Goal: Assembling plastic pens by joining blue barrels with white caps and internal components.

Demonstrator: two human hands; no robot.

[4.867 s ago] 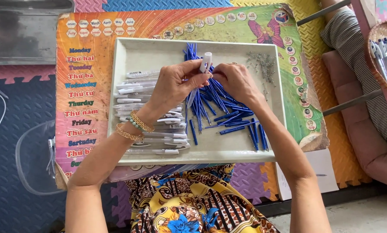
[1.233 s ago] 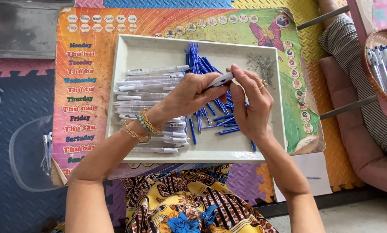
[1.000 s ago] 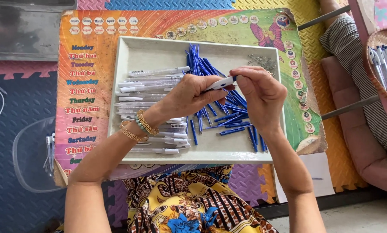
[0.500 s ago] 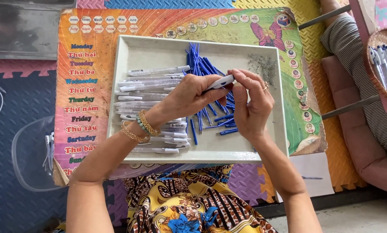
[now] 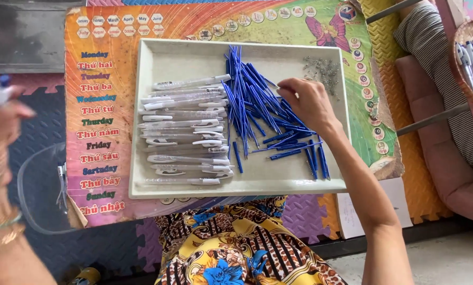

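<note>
A white tray (image 5: 247, 186) lies on a colourful poster mat. Several clear white pen barrels (image 5: 186, 132) fill its left half, and a heap of blue pen refills (image 5: 252, 92) sits in its middle. My right hand (image 5: 305, 103) rests on the right side of the blue heap, fingers curled with their tips among the refills; a grip is not visible. My left hand (image 5: 4, 113) is raised at the far left edge, blurred, pinching an assembled pen (image 5: 2, 89) with a blue tip.
Small metal springs (image 5: 323, 67) lie in the tray's far right corner. A clear plastic container (image 5: 41, 192) sits left of the tray on foam floor tiles. At the right edge, a woven basket (image 5: 471, 50) holds pens beside a person in striped clothing.
My left hand has swung away from the tray to the far left, carrying the assembled pen. My right hand has let go and reached up onto the blue refills.
</note>
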